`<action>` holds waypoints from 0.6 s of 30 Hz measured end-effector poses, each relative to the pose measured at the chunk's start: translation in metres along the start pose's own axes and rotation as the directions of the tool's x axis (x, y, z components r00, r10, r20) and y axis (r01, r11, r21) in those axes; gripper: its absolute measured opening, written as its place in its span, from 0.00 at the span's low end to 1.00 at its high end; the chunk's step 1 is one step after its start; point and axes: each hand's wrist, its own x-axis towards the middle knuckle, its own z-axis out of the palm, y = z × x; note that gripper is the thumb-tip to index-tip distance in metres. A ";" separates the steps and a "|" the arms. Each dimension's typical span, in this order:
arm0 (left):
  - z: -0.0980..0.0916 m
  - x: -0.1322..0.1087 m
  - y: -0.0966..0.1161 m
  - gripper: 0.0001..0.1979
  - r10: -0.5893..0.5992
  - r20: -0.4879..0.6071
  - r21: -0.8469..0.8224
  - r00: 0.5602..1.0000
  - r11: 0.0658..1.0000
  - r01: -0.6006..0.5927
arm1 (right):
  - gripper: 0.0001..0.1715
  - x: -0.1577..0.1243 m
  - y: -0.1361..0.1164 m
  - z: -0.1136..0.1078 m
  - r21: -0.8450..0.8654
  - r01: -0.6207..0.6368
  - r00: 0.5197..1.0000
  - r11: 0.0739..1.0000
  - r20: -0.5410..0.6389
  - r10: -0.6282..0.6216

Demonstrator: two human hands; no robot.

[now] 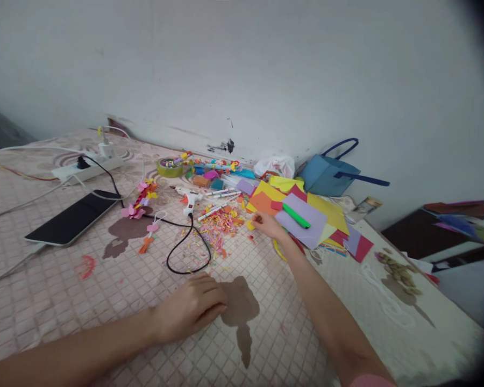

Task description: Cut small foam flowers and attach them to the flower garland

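Observation:
My right hand reaches to the edge of the coloured paper pile, its fingers pinched on a small yellow paper piece. On the tiled-pattern tablecloth rests my left hand, its fingers curled together and nothing visible in them. Purple, yellow, orange and red sheets make up the paper pile, with a bright green strip lying on top. Left of my right hand are scattered paper scraps. A white glue gun lies beyond them, its black cord looping toward my left hand.
At the left are a tablet and a power strip with cables. A pink paper flower garland lies beside the tablet. Green tape, markers and a blue bag stand near the wall. White string lies at right.

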 end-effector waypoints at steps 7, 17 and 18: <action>-0.010 0.020 -0.013 0.06 -0.403 -0.239 -0.286 0.884 0.899 0.332 | 0.15 -0.056 -0.042 0.027 0.410 0.058 0.998 0.910 -0.053 -0.039; -0.012 0.057 -0.024 0.10 -0.693 -0.050 -0.766 0.719 0.489 0.418 | 0.19 -0.094 -0.080 0.068 0.682 -0.017 0.998 0.731 0.055 -0.027; -0.011 0.056 -0.023 0.11 -0.702 -0.038 -0.776 0.711 0.469 0.422 | 0.20 -0.096 -0.081 0.069 0.696 -0.026 0.998 0.717 0.063 -0.024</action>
